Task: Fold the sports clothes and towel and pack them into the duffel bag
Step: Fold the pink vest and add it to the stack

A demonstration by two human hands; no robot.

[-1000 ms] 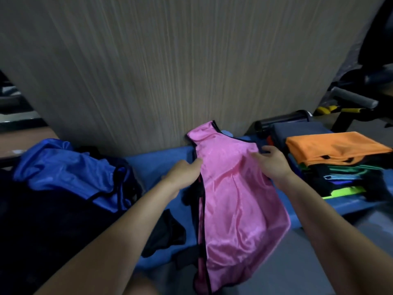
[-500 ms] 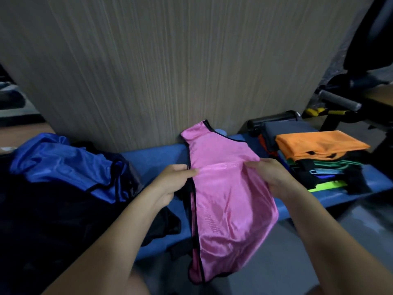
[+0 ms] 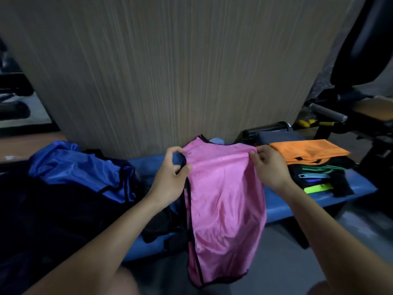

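Both hands are on the pink jersey (image 3: 223,199) right now. The left hand (image 3: 170,179) has its fingers (image 3: 173,151) curled round the left side of the fold, thumb pinching the black-trimmed edge, and the right hand (image 3: 270,169) pinches the right side with its fingertips. The top of the jersey is doubled over near the back edge of the blue tabletop (image 3: 276,209), and the rest hangs down over the front edge, off the padding.

Over by the right end there's a stack of folded clothes (image 3: 319,175) with an orange piece (image 3: 308,150) on top, green and neon yellow stuff showing underneath. On the left end a blue jersey (image 3: 76,167) lies crumpled on a dark heap (image 3: 42,220), could be the bag, honestly can't tell. Wood-grain panel (image 3: 180,71) stands right behind everything.
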